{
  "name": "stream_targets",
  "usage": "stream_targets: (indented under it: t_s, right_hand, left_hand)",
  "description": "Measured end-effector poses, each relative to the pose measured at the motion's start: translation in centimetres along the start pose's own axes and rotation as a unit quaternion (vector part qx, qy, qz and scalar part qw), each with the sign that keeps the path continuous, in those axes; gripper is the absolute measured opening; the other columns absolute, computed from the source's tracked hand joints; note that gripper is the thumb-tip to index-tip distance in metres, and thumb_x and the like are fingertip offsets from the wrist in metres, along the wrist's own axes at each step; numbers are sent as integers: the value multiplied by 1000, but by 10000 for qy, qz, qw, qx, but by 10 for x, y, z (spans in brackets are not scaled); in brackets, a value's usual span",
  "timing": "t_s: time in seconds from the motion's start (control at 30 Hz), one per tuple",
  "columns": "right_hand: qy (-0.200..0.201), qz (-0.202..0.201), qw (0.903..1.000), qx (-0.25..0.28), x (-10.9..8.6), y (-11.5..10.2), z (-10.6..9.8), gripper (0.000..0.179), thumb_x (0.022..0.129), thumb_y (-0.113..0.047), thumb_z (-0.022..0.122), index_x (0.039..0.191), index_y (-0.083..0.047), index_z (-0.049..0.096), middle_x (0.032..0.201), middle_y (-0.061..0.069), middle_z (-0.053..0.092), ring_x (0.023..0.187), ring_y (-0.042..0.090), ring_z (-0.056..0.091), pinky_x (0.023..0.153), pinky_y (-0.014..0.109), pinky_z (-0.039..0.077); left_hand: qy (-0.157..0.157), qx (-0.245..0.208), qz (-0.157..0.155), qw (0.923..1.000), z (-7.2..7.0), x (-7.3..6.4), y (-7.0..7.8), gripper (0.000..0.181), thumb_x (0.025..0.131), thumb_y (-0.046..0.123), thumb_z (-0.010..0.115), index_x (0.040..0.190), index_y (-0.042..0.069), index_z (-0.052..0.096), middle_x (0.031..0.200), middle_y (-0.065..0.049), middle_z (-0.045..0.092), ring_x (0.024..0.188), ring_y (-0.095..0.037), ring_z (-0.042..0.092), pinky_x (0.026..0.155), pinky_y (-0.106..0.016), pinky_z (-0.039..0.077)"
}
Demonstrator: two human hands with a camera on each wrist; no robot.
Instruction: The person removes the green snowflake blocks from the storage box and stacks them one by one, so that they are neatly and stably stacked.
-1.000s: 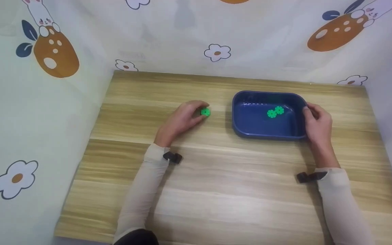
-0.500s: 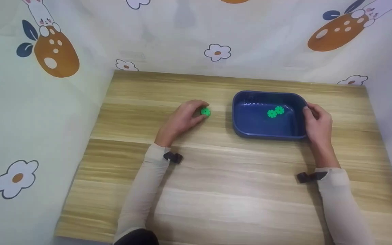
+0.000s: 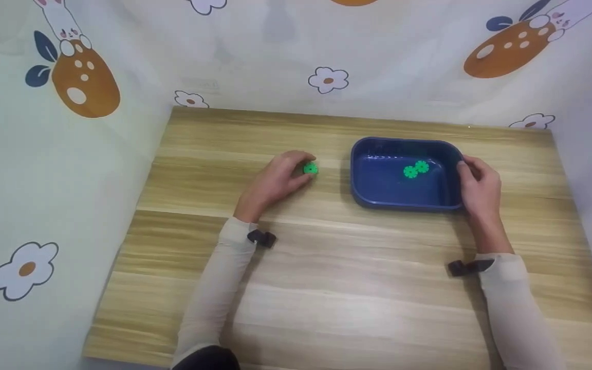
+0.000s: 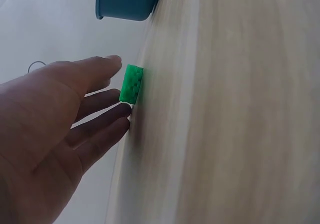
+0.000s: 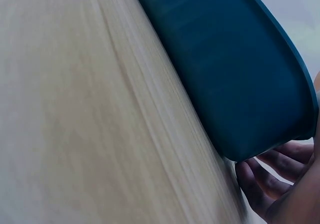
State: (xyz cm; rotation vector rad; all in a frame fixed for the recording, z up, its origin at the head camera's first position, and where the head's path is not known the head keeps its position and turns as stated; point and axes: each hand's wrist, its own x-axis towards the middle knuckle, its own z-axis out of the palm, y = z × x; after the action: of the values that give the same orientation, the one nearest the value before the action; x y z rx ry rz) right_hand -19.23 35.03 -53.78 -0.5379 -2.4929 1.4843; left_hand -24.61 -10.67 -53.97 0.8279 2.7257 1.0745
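Note:
My left hand [image 3: 277, 177] is spread around a small stack of green notched discs [image 3: 310, 169], left of the blue plastic box [image 3: 404, 208]. In the left wrist view, the stack [image 4: 131, 84] sits low at the table surface. The left thumb [image 4: 107, 66] and fingertips come close to it without clearly pinching it. At the box's right end, my right hand [image 3: 482, 187] holds the wall, its thumb at the rim. The right wrist view shows the right fingers [image 5: 265, 184] curled against the box's lower corner. Two green notched discs [image 3: 415, 169] lie inside the box.
The wood-grain table [image 3: 327, 288] is backed by a pale wall covering [image 3: 255, 56] with flowers and rabbits. Another pale wall [image 3: 70, 195] borders the left side. Dark wrist cameras [image 3: 262, 238] stick out inward from both sleeves.

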Motion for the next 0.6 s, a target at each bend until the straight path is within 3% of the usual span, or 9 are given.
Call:
stream_targets:
  t_s: [0.23,0.6]
  right_hand:
    - [-31,124,9999,48,0,-2,0,45,109,-36,58,141,-7,71,139,12,73,115,1,66,104,20,52]
    - [-121,130,9997,186,0,-1,0,46,110,-36,57,145,-8,68,145,13,69,123,4,65,111,25,52]
  left_hand:
    - [237,181,245,9993,0,3,6,36,106,24,69,137,4,71,138,-11,73,136,-29,63,119,-43,50]
    - [292,108,613,9976,11,12,35,34,106,22,70,138,10,70,141,-7,72,140,-23,61,122,-37,47]
